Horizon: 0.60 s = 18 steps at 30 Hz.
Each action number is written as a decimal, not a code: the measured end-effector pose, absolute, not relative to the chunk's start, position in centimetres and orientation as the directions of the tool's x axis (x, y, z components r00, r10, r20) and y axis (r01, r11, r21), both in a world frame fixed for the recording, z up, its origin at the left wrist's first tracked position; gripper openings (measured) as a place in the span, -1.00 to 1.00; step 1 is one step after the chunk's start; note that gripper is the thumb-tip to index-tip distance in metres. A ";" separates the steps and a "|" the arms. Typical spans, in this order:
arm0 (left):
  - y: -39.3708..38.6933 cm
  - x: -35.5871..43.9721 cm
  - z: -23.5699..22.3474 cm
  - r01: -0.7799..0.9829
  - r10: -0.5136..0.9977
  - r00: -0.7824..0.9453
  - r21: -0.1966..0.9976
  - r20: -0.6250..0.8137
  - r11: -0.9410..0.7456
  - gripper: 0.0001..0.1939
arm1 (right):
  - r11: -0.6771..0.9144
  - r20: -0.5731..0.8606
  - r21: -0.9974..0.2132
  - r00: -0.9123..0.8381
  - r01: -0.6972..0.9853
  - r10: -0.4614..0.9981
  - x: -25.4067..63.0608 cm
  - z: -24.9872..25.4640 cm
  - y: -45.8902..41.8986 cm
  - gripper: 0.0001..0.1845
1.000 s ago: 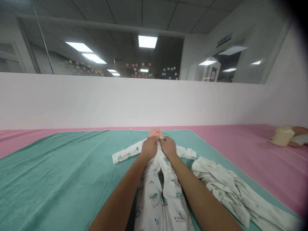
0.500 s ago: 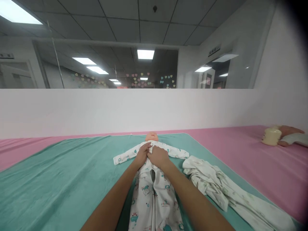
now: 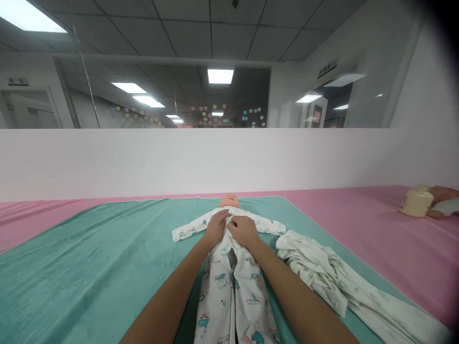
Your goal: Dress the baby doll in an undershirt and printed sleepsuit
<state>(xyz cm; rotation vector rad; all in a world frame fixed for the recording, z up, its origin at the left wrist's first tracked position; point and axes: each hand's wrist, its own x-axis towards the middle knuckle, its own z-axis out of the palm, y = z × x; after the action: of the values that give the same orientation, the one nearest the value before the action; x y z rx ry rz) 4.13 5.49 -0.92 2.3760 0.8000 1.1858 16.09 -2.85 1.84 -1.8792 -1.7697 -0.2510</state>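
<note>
A baby doll [image 3: 229,200] lies on its back on a teal sheet [image 3: 118,253], its head away from me. It wears a white printed baby romper [image 3: 218,282], both sleeves spread sideways and the legs toward me, with a gap down the front between them. At the chest, my left hand [image 3: 217,228] is closed on the romper's front edge. Beside it my right hand [image 3: 244,230] pinches the facing edge, its fingers curled. The two hands nearly meet; the fingertips and any fastener between them are partly hidden.
Right of the doll lies a crumpled white patterned cloth garment [image 3: 322,272]. On the pink mat [image 3: 358,215] at far right sit a pale yellow bottle-like container [image 3: 416,203] and part of another doll [image 3: 444,196]. A low white wall [image 3: 201,162] with glass above stands behind.
The view has shifted slightly, moving everything a little to the right. My right hand has drawn slightly away from my left; both stay at the romper's chest.
</note>
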 end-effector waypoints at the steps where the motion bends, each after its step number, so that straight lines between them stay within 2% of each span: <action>1: 5.5 4.2 -0.8 0.333 0.638 0.481 0.548 0.601 -0.767 -0.65 | 0.006 0.492 -0.266 0.130 0.964 0.861 16.1 1.7 -2.8 -0.70; 5: 5.8 4.5 -0.6 0.358 0.640 0.495 0.533 0.588 -0.767 -0.66 | -0.090 0.492 -0.337 0.257 0.937 0.832 16.0 1.4 -2.3 -0.66; 8: 5.9 4.8 -0.4 0.390 0.657 0.509 0.531 0.556 -0.752 -0.67 | -0.130 0.439 -0.430 0.332 0.893 0.835 16.1 1.5 -1.8 -0.68; 11: 5.7 5.2 -0.2 0.421 0.688 0.485 0.546 0.539 -0.724 -0.67 | -0.108 0.407 -0.509 0.349 0.854 0.844 16.6 1.5 -1.4 -0.71; 18: 4.9 5.4 -0.4 0.460 0.728 0.406 0.564 0.553 -0.686 -0.66 | -0.026 0.460 -0.568 0.343 0.823 0.819 17.3 0.9 -1.3 -0.81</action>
<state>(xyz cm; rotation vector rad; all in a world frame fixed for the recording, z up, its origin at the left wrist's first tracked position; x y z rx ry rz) 5.42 4.90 -0.44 2.3443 1.0298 1.1642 17.35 -1.32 0.86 -1.8136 -1.4509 -0.0059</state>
